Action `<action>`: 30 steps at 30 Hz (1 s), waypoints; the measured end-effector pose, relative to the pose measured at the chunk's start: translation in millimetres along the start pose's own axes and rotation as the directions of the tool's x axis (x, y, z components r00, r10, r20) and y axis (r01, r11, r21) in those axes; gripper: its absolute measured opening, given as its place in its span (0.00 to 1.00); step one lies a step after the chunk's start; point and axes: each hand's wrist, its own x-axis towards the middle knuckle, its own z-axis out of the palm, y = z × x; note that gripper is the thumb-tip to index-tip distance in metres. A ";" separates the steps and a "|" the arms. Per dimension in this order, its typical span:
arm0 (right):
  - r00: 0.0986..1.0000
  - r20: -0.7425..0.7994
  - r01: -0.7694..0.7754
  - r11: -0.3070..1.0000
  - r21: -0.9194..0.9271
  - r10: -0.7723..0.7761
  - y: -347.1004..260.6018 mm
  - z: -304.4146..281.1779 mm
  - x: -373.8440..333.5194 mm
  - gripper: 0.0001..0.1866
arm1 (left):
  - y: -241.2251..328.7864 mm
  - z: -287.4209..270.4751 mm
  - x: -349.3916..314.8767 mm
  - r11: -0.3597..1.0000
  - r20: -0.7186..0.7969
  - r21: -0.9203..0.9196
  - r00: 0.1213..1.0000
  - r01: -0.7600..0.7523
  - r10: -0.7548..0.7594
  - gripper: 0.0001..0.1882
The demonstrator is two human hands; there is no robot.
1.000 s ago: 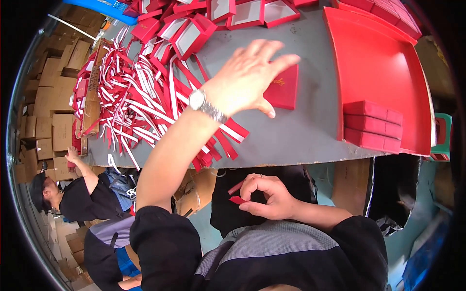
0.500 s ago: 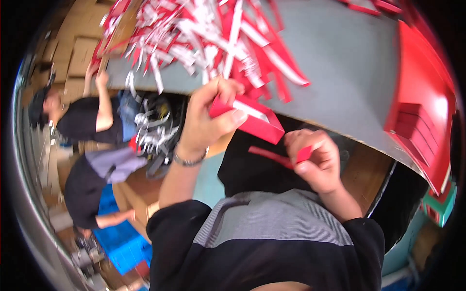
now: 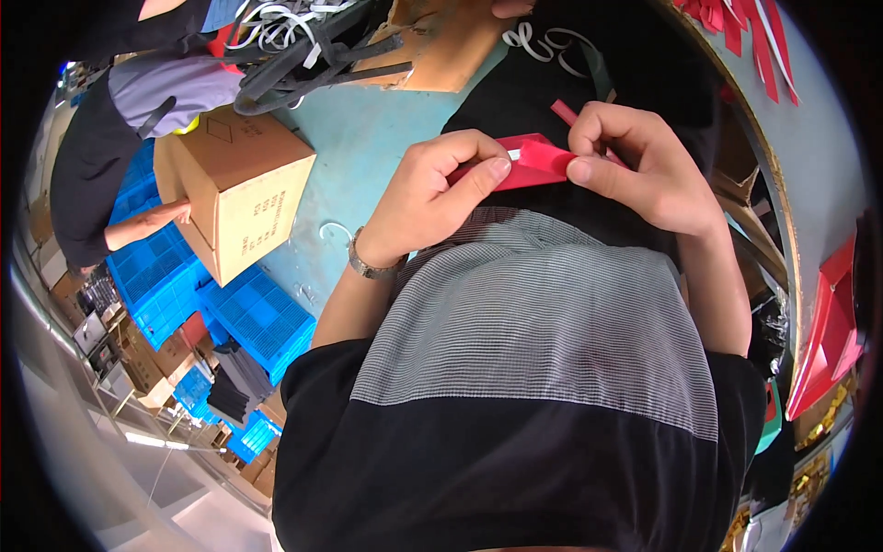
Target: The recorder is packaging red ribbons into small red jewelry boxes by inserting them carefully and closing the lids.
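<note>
Fingers and thumb of our left hand [image 3: 440, 191] are closed on one end of a small red box [image 3: 526, 175], which lies just beyond the far edge of the striped shirt panel [image 3: 533, 322], our landmark. Our right hand [image 3: 648, 170], also beyond that panel and toward its right side, pinches a red ribbon [image 3: 549, 158] between thumb and forefinger, with only a narrow gap left inside the curl of the fingers. A red strip end [image 3: 564, 112] pokes out past those fingers; we cannot tell whether it belongs to the same ribbon. For writing, we see dark printed lines and a diamond mark on the brown carton [image 3: 244, 189], left of the panel, where a co-worker's hand [image 3: 152, 225] touches its side. The box looks smooth and plain red outside, with a sliver of white showing by our left thumb; the ribbon is glossy and bent over beside it, and our fingers hide the rest. Well to the right of the panel, we see the grey table [image 3: 819, 120] with red and white ribbons [image 3: 768, 46] at its far part.
</note>
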 end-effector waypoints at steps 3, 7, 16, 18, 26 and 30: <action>0.993 0.083 -0.065 0.981 -0.181 0.081 0.1 0.8 -0.2 0.12 | -2.9 5.2 -1.5 0.998 0.043 0.043 0.998 0.036 -0.038 0.08; 0.990 0.093 -0.072 0.947 -0.313 0.107 -1.1 1.1 -1.7 0.12 | -2.0 8.9 3.9 0.997 -0.003 0.072 1.000 0.004 -0.004 0.07; 0.998 0.067 0.000 0.942 -0.335 0.023 2.2 0.1 4.0 0.12 | -7.0 9.7 14.1 0.999 -0.007 0.041 1.000 0.018 -0.018 0.07; 0.996 0.067 -0.027 0.934 -0.357 0.055 1.5 0.2 4.2 0.12 | -7.5 9.8 14.4 0.999 -0.003 0.032 1.000 0.024 -0.024 0.07; 0.997 0.039 -0.041 0.917 -0.397 0.062 5.5 2.5 1.1 0.14 | -5.5 10.7 10.8 0.998 0.018 0.045 0.999 0.042 -0.043 0.08; 0.997 0.050 -0.031 0.897 -0.441 0.059 3.0 3.0 1.8 0.13 | -6.9 10.8 9.3 0.996 0.031 0.046 0.996 0.082 -0.084 0.09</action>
